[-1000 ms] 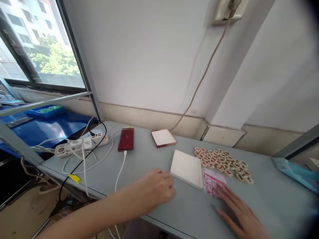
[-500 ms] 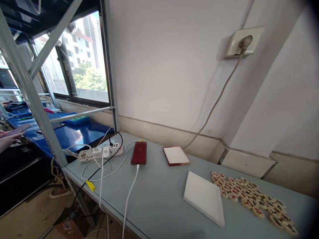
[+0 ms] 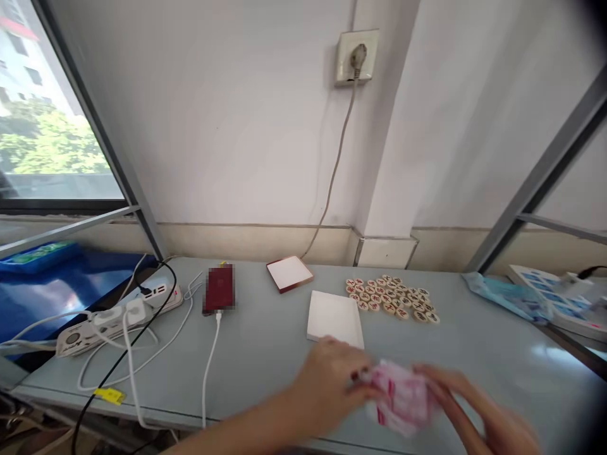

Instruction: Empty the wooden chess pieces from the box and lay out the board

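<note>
Low in the head view, a crumpled clear bag with pink-red print hangs between my two hands. My left hand is closed on its left side, with a small dark item, blurred, by the fingertips. My right hand pinches the bag's right side, its fingers smeared by motion. Just beyond my left hand lies a white box tray. Behind and to the right, round wooden pieces with red and black characters lie flat in a cluster. A shallow box part with a reddish-brown rim sits near the wall.
A dark red device with a white cable lies left of centre. The power strip and tangled cords are at the left. Blue plastic film and a second power strip are at the right. Metal frame posts flank the grey table.
The view has swung to the right, bringing the right side of the table into sight. Both my hands have come into view, holding the pink-printed bag.
</note>
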The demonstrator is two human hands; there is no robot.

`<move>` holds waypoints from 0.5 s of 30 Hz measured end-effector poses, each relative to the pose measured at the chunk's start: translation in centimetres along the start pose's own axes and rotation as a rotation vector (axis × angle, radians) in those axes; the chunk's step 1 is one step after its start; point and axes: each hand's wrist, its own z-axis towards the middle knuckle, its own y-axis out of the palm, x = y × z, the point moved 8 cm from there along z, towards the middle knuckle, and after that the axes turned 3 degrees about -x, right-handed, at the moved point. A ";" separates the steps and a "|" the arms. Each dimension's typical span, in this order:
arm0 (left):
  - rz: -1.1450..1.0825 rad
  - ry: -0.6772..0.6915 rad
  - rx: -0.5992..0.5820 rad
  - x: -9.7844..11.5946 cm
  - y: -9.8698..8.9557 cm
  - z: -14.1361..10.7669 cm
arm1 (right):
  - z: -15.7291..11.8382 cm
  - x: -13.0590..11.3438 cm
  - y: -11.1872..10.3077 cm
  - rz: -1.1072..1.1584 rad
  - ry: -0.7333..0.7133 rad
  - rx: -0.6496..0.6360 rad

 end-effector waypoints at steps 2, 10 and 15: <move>-0.180 -0.054 -0.115 -1.5 -1.7 2.9 | 3.5 1.3 -0.7 0.077 0.093 -0.057; -0.595 -0.238 -0.118 -12.1 -3.3 10.9 | 15.7 4.1 5.1 0.416 0.178 -0.336; -0.672 -0.317 0.043 -16.1 -1.8 8.4 | 16.3 6.9 9.5 0.482 0.173 -0.255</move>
